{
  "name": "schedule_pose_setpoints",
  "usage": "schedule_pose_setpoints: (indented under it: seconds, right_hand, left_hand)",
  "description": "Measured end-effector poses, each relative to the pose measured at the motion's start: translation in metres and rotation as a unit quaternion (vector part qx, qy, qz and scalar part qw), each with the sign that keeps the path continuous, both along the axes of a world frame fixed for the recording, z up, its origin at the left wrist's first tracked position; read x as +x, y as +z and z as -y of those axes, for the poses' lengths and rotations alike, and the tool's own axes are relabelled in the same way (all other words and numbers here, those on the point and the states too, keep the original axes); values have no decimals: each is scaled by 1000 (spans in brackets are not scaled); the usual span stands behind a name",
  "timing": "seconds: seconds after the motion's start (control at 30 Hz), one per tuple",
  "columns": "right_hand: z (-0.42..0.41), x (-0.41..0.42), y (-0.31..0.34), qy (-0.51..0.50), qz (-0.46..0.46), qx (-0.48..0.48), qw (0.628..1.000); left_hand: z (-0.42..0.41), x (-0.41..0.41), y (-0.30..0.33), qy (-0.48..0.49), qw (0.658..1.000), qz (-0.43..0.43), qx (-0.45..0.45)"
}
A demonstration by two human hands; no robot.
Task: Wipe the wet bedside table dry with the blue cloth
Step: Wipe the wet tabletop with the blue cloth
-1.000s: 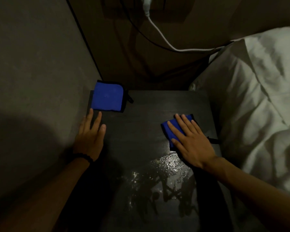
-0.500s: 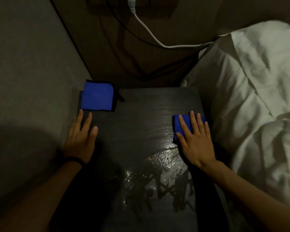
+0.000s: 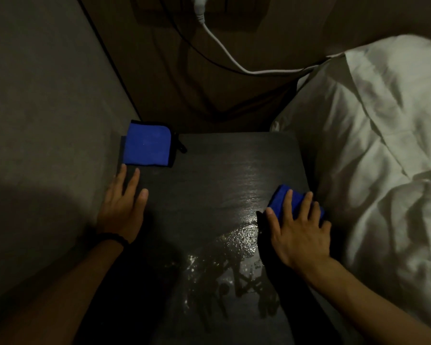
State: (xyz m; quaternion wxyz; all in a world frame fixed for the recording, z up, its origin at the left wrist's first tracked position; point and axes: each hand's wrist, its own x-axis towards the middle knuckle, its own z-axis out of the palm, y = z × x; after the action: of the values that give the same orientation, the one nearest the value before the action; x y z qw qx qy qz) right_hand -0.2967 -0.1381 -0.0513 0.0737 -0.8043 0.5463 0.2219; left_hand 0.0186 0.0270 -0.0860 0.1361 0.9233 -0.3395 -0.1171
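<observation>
— Why is the bed (image 3: 373, 150) pressed so close on the right?

— It hems in the dark bench (image 3: 209, 195), with the wall (image 3: 47, 120) on the other side. That is likely why the arms come in from the near edge.

— And the shine on the near half?

— A puddle (image 3: 237, 247), I'd judge; the light is poor, so the far sheen may be only a damp film.

— What is the right hand (image 3: 301, 235) doing by the bed-side edge?

— It lies flat, fingers spread, pressing the blue cloth (image 3: 281, 197) down onto the bench just beyond the puddle, not clenched around it. A flat palm spreads the pressure for a sweep.

— The left hand (image 3: 122, 207)?

— Released, palm down on a part of the bench that looks dry, holding nothing; probably a brace.

— The second blue cloth (image 3: 147, 148)?

— Folded in the far left corner, just beyond the left fingertips, seemingly kept clear of the water.
</observation>
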Motion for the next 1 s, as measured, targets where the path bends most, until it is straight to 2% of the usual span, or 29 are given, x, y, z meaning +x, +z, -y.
schedule_pose_setpoints:
  seconds: [0.07, 0.13, 0.2, 0.27, 0.3, 0.37, 0.57, 0.73, 0.87, 1.0]
  right_hand:
    - [16, -3, 13, 51, -15, -11, 999]
    - [42, -6, 23, 124, 40, -50, 990]
    - [69, -10, 25, 254, 84, -23, 963]
    - [87, -14, 16, 386, 84, 30, 918]
    - [92, -15, 9, 426, 74, 52, 900]
    - [91, -19, -5, 444, 77, 60, 891]
    - [60, -27, -17, 314, 153, -12, 937]
    - [25, -20, -27, 150, 161, -46, 974]
    - [-6, -4, -31, 35, 179, -84, 980]
    - [-37, 18, -31, -32, 185, -115, 975]
  left_hand:
    - [-1, 0, -1, -10, 1000, 13, 3]
    - [-2, 1, -3, -13, 1000, 11, 3]
    - [-4, 2, -6, -9, 1000, 9, -2]
    - [-4, 3, -8, -10, 1000, 13, -1]
    - [-4, 4, -8, -10, 1000, 14, -1]
    - [-5, 3, -8, -13, 1000, 17, 0]
    - [-4, 3, -3, -19, 1000, 17, 4]
    - [-2, 0, 2, -10, 1000, 10, 1]
    - [-3, 3, 5, -44, 997, 31, 48]
    - [-4, 3, 7, -58, 996, 30, 55]
